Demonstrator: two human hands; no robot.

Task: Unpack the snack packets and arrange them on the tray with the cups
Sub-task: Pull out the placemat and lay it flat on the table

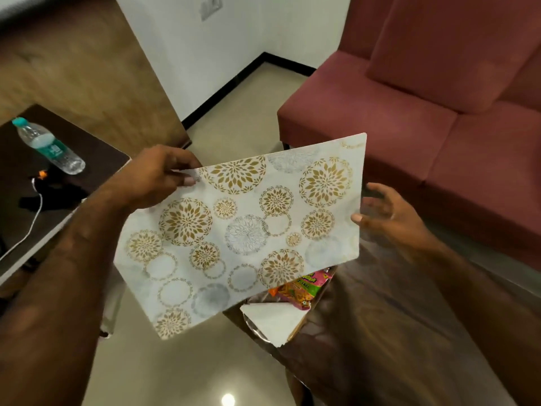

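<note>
Left hand (158, 177): pinches the tray's far left edge, thumb on the printed face and fingers behind it.
Right hand (389, 212): holds nothing, with its fingers spread and loosely bent. The thumb tip is at the tray's right edge; whether it touches cannot be told.
Tray (240, 230): a thin flat sheet held tilted in the air between the two hands. It is pale, with gold and grey flower rings, and the small gold writing at its far right corner is too fine to read.
Snack packets (301, 288): below the right hand, half hidden under the tray's near edge. They are pink, green and orange, and the lettering is blurred.
White napkin (272, 317): folded, just nearer than the packets.
Water bottle (46, 145): well left of the left hand, lying on a dark side table (96, 148). It has a teal cap and a teal label that cannot be read.
Sofa (439, 98): maroon, beyond the right hand.
</note>
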